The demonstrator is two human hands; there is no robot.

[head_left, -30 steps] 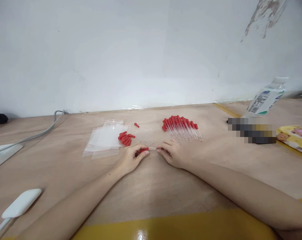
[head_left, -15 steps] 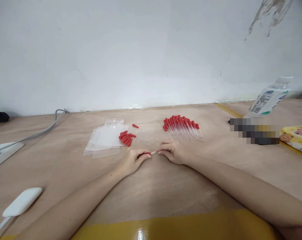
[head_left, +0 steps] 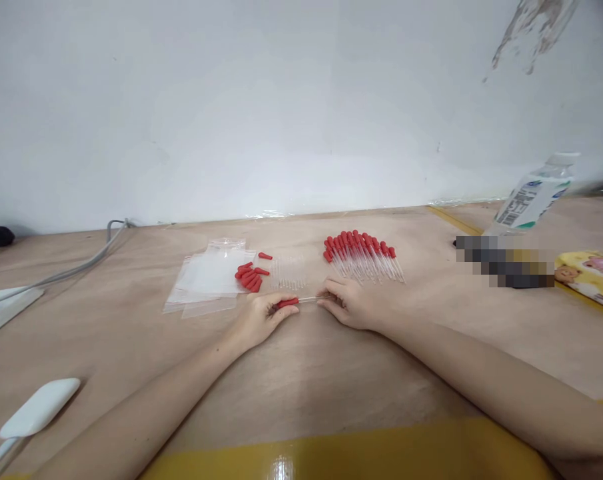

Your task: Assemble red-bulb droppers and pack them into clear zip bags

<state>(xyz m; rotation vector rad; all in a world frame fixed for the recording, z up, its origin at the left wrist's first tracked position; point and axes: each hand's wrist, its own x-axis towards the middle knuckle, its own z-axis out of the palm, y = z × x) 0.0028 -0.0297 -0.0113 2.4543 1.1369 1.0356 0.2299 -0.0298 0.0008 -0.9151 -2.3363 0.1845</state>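
My left hand (head_left: 260, 320) is closed on a red rubber dropper bulb (head_left: 288, 303) just above the table. A thin clear dropper tube (head_left: 308, 299) runs from the bulb's mouth to my right hand (head_left: 350, 305), whose fingers pinch its other end. Behind my left hand lies a small heap of loose red bulbs (head_left: 250, 280), with one more bulb (head_left: 265, 256) apart from it. Beside these, a row of clear tubes (head_left: 287, 272) rests on the table. Further right, many droppers with red bulbs (head_left: 364, 250) lie fanned out, tips toward me.
Clear zip bags (head_left: 208, 277) lie overlapped at left. A power strip (head_left: 11, 307) with a grey cable and a white adapter (head_left: 40, 407) are further left. At right stand or lie a plastic bottle (head_left: 534, 200), a blurred dark item (head_left: 506, 263) and a yellow packet (head_left: 591, 273).
My hands have moved slightly apart, and more of the clear tube shows between them. More of the red bulb also shows in my left fingers.
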